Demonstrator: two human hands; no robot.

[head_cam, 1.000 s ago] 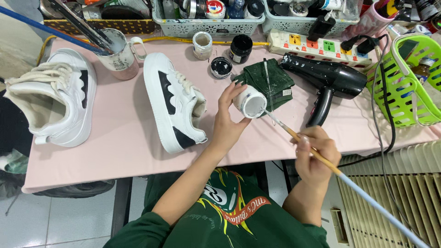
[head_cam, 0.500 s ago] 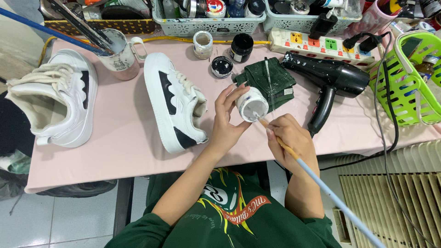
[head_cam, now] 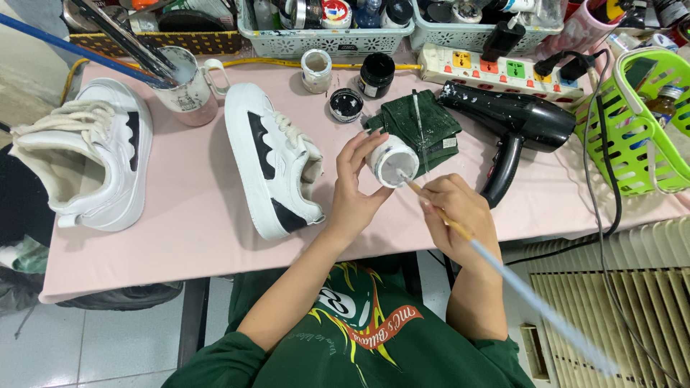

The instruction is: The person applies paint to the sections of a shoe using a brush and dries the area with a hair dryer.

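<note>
Pale-blue long-handled paintbrush (head_cam: 460,231), pinched in right hand (head_cam: 454,215) fingers, now has its tip inside the small white paint jar (head_cam: 392,161) gripped by left hand (head_cam: 357,188) fingers above the pink counter (head_cam: 194,230). A second ago the brush was clear of the jar, so paint loading looks underway. Beyond: white-and-black sneaker (head_cam: 274,165), green cloth (head_cam: 424,129), black hairdryer (head_cam: 517,129) unchanged.

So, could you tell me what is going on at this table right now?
A person holds a small white paint jar tilted in the left hand and dips a long brush, held in the right hand, into it. A white and black sneaker lies beside them on the pink table, with a black hair dryer to the right.
</note>
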